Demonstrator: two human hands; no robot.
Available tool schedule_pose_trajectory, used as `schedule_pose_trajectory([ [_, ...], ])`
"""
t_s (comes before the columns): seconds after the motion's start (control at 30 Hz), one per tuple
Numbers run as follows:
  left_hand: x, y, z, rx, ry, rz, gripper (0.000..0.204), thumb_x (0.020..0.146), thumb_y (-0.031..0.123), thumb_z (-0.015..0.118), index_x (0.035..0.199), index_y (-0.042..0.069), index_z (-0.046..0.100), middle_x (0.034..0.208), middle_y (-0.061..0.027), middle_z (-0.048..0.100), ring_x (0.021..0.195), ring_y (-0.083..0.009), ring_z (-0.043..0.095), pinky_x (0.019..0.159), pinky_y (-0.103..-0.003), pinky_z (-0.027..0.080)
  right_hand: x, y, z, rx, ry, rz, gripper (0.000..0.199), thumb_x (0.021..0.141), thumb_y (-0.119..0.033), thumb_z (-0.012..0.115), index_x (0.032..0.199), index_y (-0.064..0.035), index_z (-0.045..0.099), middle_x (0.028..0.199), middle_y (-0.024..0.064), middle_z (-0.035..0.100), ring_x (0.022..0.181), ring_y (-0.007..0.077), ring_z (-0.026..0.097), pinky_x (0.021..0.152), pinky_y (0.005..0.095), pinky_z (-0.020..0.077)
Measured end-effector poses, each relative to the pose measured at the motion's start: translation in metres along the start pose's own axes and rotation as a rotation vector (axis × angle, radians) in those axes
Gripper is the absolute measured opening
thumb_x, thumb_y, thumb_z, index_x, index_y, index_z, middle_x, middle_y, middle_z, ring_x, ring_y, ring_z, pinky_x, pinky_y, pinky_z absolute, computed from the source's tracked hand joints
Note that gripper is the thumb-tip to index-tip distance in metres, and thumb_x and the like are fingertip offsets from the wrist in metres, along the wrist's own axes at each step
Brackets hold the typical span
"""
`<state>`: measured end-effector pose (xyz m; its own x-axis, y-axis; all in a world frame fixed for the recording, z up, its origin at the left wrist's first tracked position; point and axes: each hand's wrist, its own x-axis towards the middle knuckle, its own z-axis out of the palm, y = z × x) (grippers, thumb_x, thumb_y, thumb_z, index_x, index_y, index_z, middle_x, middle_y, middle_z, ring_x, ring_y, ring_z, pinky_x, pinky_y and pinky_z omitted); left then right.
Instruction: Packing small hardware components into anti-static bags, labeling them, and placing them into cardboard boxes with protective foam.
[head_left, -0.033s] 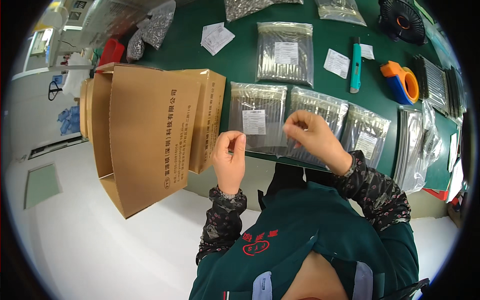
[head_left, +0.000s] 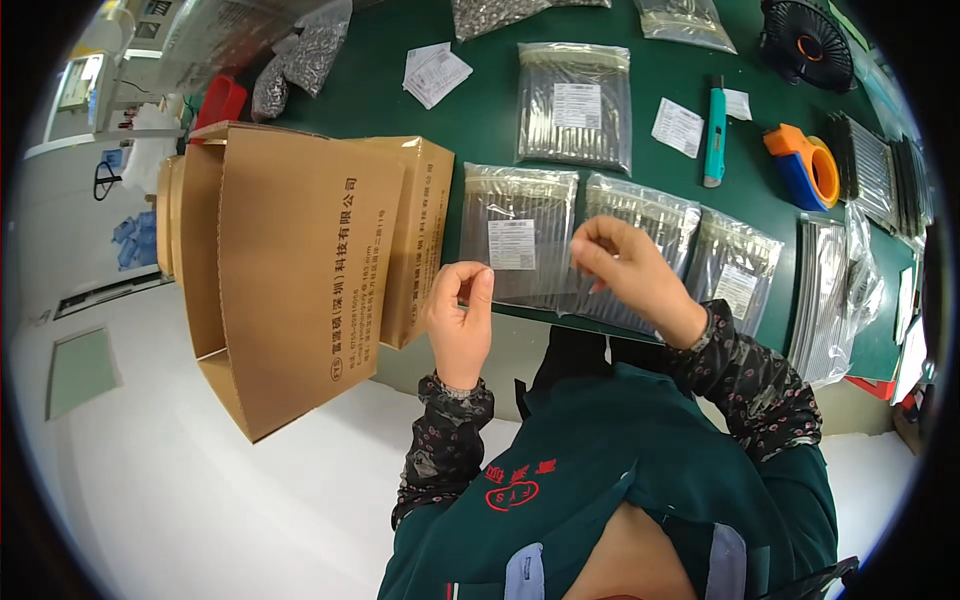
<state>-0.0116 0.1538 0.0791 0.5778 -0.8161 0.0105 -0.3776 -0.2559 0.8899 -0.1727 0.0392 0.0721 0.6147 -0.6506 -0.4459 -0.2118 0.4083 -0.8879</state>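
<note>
My left hand point(head_left: 460, 325) is raised over the near edge of the green table point(head_left: 390, 100), thumb and forefinger pinched; nothing shows between the tips. My right hand point(head_left: 630, 275) hovers a little to the right, fingertips also pinched together, above clear bags of thin metal rods. One labelled bag point(head_left: 515, 205) lies just beyond my left hand. A second bag point(head_left: 655, 215) sits under my right hand, and a third point(head_left: 740, 270) is to its right.
An open cardboard box point(head_left: 300, 270) stands at the left, hanging over the table edge. Farther back lie another rod bag point(head_left: 575, 105), white paper slips point(head_left: 435, 70), a teal utility knife point(head_left: 714, 135), an orange tape dispenser point(head_left: 805, 165) and a black fan point(head_left: 805, 40).
</note>
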Motion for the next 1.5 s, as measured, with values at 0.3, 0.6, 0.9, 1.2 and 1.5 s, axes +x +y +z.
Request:
schedule_pose_trajectory([
  [0.3,0.012,-0.019,-0.011,-0.025,-0.036,0.014,0.012,0.083,0.012,0.057,0.079,0.001,0.054,0.07,-0.0036,0.052,0.06,-0.0103,0.047,0.055,-0.022,0.04,0.012,-0.012,0.015,0.113,-0.138,0.075,0.049,0.091,-0.045,0.033,0.102,-0.0009,0.051,0.078,0.0044,0.058,0.069,0.0084,0.051,0.055,0.0202,0.0403],
  [0.6,0.018,-0.047,-0.004,-0.04,-0.057,-0.061,0.012,0.083,0.012,0.057,0.08,0.001,0.055,0.072,-0.0049,0.054,0.058,-0.0121,0.048,0.054,-0.024,0.04,0.025,0.011,0.029,-0.198,0.073,0.032,0.013,0.074,-0.009,0.063,0.079,0.0021,0.06,0.07,0.0038,0.059,0.063,0.008,0.053,0.058,0.0218,0.0438],
  [0.9,0.024,-0.076,0.011,0.251,0.035,0.088,0.01,0.08,0.012,0.058,0.081,0.002,0.056,0.076,-0.0091,0.058,0.07,-0.0262,0.054,0.062,-0.034,0.044,0.037,0.035,0.045,-0.349,0.231,-0.008,0.019,0.072,-0.009,0.065,0.086,0.0018,0.058,0.067,0.0096,0.06,0.06,0.0159,0.058,0.057,0.0265,0.0457],
  [1.2,0.024,-0.086,0.013,0.443,0.082,0.184,0.01,0.078,0.014,0.061,0.081,0.005,0.058,0.073,-0.0074,0.056,0.069,-0.0261,0.053,0.061,-0.036,0.043,0.04,0.04,0.053,-0.427,0.265,-0.039,0.025,0.071,-0.009,0.064,0.092,-0.0002,0.054,0.066,0.0111,0.06,0.062,0.0252,0.06,0.058,0.0326,0.0463],
  [1.5,0.025,-0.094,0.019,0.765,0.094,0.359,0.014,0.078,0.018,0.061,0.079,0.007,0.053,0.07,-0.005,0.051,0.066,-0.0232,0.05,0.058,-0.035,0.04,0.048,0.056,0.059,-0.689,0.323,-0.201,0.027,0.072,-0.005,0.062,0.095,-0.0015,0.05,0.063,0.01,0.055,0.059,0.0254,0.056,0.055,0.033,0.0443],
])
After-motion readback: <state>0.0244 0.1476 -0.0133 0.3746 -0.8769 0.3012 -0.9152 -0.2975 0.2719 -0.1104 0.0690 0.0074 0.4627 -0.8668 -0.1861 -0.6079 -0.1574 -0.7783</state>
